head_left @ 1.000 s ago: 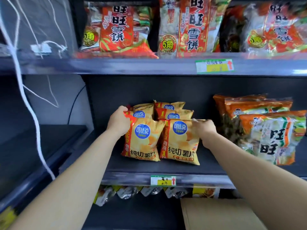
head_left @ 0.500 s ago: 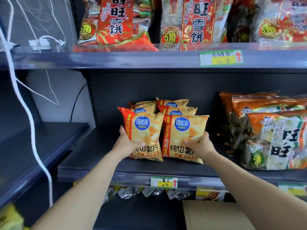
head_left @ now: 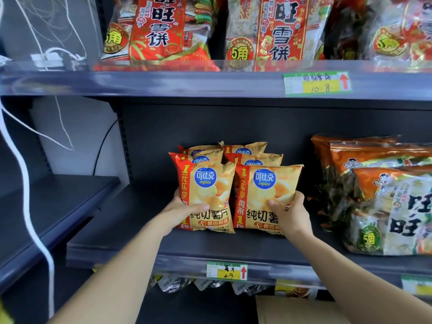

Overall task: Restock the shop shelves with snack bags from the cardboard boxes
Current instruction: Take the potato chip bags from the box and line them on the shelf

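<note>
Two rows of yellow-and-red chip bags stand upright on the dark middle shelf [head_left: 210,246]. My left hand [head_left: 181,210] grips the lower left edge of the front left chip bag [head_left: 205,195], thumb across its face. My right hand [head_left: 288,212] holds the lower right corner of the front right chip bag [head_left: 266,195] the same way. Behind them stand more chip bags [head_left: 243,152] of the same kind, mostly hidden. A cardboard box [head_left: 292,311] shows its top at the bottom edge, below the shelf.
Large orange rice-cracker bags [head_left: 385,195] fill the shelf's right side. Red rice-cracker bags [head_left: 159,31] line the upper shelf behind a clear rail with a price label [head_left: 316,83]. A white cord [head_left: 25,183] hangs at the left beside a lower dark shelf [head_left: 58,206].
Both hands slid from the tops of the front bags down to their lower corners. The front bags now stand more upright, and the view has come closer.
</note>
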`<state>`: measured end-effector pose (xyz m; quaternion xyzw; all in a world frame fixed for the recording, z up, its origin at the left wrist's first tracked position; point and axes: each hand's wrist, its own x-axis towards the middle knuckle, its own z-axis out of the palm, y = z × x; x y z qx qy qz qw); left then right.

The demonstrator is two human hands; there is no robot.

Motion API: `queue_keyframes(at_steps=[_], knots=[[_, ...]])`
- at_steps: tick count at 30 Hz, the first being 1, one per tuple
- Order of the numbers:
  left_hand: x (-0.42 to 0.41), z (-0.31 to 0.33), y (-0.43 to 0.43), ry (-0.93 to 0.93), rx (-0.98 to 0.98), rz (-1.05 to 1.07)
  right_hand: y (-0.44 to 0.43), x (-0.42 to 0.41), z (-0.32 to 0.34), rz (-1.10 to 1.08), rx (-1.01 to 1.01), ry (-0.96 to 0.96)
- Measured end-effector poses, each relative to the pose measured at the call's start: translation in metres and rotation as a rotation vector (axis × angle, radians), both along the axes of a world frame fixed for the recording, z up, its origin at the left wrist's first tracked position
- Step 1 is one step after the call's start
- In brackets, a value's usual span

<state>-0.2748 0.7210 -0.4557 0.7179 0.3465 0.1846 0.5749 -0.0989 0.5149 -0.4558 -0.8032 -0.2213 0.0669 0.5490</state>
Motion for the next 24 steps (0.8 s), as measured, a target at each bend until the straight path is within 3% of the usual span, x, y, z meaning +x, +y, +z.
queue_keyframes(at_steps=[16,24], knots=[[-0.01,-0.009,-0.011,-0.086,0.137,0.215,0.006,-0.011,0.003,0.097,-0.08,-0.026],[-0.012,-0.011,-0.013,0.034,0.212,0.179,-0.002,-0.013,0.009,0.166,-0.19,0.029]])
